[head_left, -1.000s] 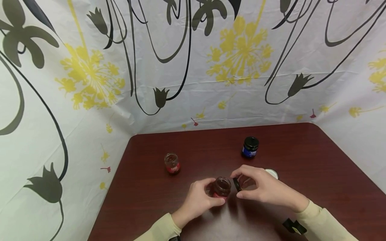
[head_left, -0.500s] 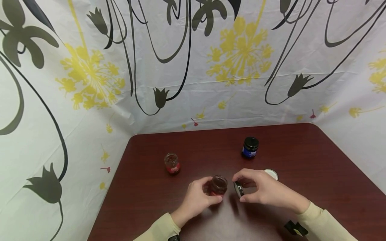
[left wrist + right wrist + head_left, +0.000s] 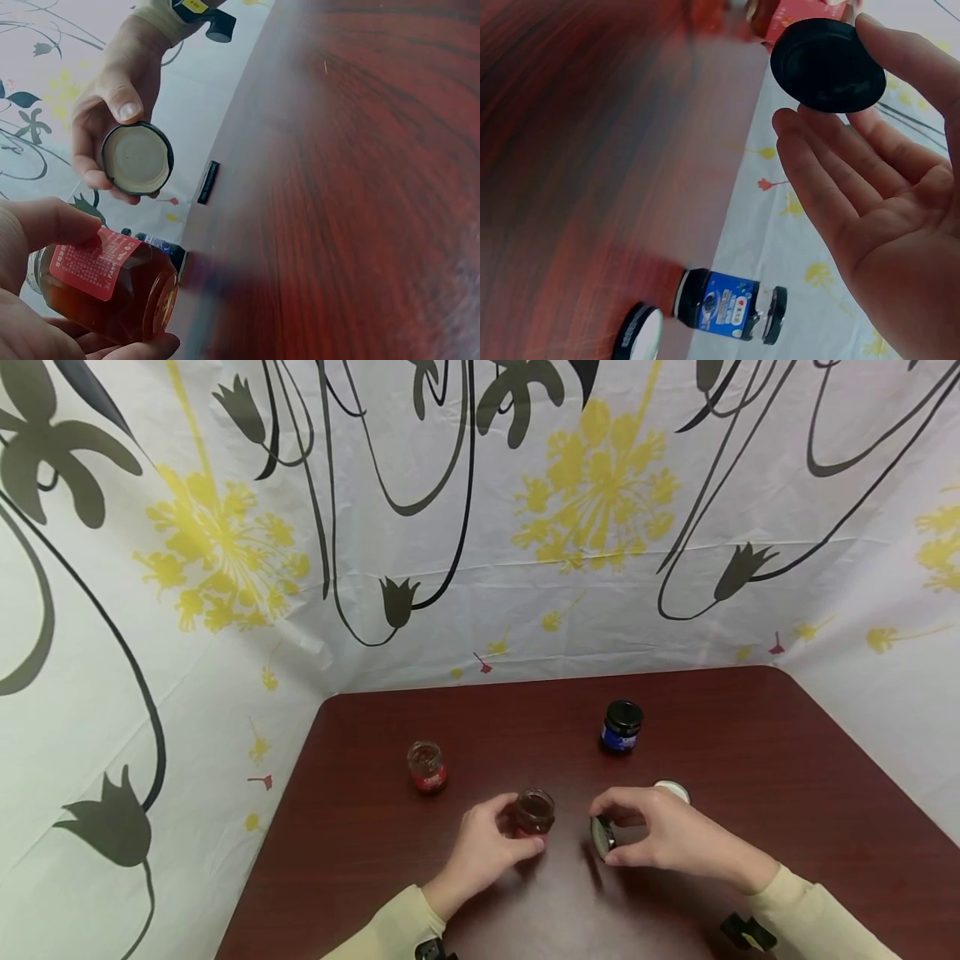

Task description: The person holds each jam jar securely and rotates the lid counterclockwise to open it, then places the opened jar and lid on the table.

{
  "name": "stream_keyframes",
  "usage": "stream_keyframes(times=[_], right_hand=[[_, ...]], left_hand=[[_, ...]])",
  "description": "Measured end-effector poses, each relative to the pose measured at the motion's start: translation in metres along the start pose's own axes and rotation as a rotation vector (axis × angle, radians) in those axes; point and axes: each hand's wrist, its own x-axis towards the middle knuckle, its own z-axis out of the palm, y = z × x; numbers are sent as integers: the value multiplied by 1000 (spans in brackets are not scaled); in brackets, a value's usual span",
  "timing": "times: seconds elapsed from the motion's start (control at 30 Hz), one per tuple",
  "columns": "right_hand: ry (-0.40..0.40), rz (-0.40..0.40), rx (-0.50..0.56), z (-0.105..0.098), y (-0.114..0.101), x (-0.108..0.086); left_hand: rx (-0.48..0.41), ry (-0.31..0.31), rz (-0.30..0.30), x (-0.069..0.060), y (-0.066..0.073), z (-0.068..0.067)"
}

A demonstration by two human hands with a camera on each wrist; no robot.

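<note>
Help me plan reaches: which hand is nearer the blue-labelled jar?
Right. The right hand, pinching a lid, is in front of that jar; the left hand is farther off, front-left.

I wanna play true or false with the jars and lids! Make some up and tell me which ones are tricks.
1. The left hand holds a red-labelled jar. True.

2. The blue-labelled jar has its lid on. True.

3. The right hand holds the blue-labelled jar. False: it pinches a dark lid.

4. Another lid lies on the table, its pale inside facing up. True.

5. The second red-labelled jar touches the blue-labelled jar. False: they stand well apart.

6. The dark lid is screwed onto the jar in the left hand. False: that jar has its mouth open.
</note>
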Motion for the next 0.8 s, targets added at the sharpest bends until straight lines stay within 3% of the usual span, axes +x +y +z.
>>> stream_keyframes(times=[0.23,0.4,0.8], right_hand=[[82,54,-95,-3,9,-5],[96,103,-112,-5,13,-6],[198,181,3,-9,19,-11]], left_hand=[[26,21,-8,4,-4,-2],[34,50,-33,7,-5,-3],[70,66,-63,14,-12,-8]])
